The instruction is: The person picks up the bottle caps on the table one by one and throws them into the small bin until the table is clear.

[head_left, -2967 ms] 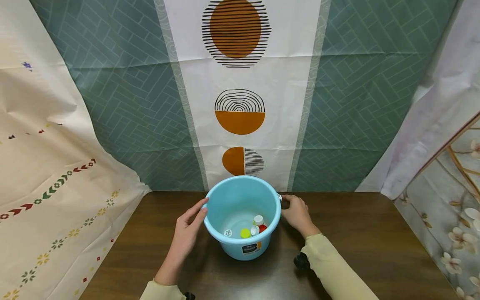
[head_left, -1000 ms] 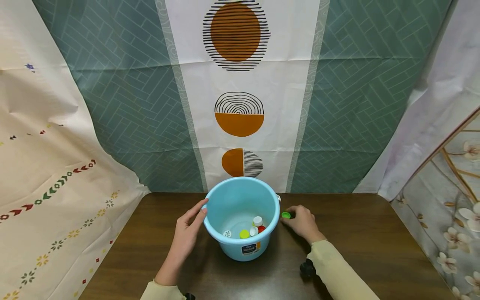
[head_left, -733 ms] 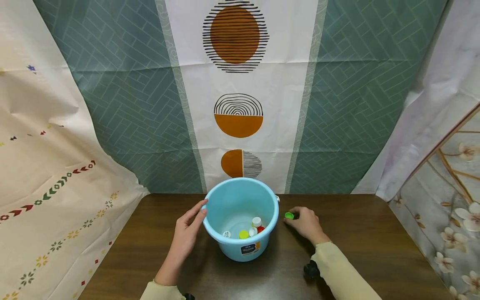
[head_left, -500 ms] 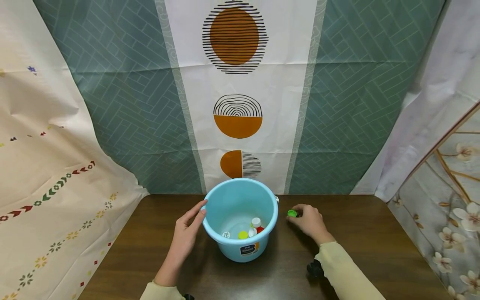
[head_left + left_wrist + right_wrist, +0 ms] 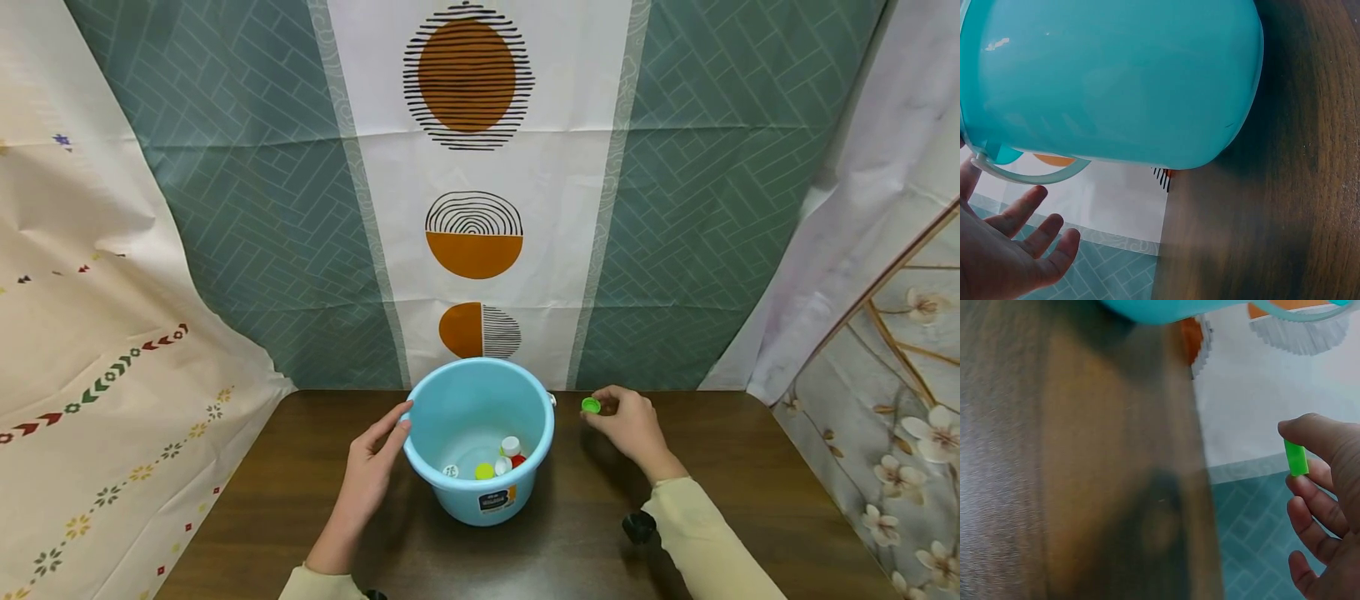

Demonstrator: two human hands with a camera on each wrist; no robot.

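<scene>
A light blue bucket (image 5: 442, 492) stands upright on the wooden table. My left hand (image 5: 369, 467) touches its left rim with thumb and index fingertip; the other fingers (image 5: 1040, 237) spread loosely below the handle in the left wrist view. To the right of the bucket, my right hand (image 5: 630, 423) pinches a bright green bottle cap (image 5: 591, 405) between thumb and fingers, its hollow side showing. In the right wrist view the cap (image 5: 1296, 457) appears edge-on, raised off the table. Inside the bucket lie several caps: white (image 5: 511, 446), yellow (image 5: 484, 472) and red (image 5: 518, 460).
The dark wooden table (image 5: 300, 500) ends at a hanging cloth (image 5: 247, 250) behind the bucket. A cream cloth (image 5: 112, 400) drapes on the left and a floral one (image 5: 892, 467) on the right. The bucket's handle (image 5: 1029, 177) hangs along its far side.
My right hand has moved away from the bucket's right rim, rightward and then farther back, with the green cap now in view. My left hand stays at the rim.
</scene>
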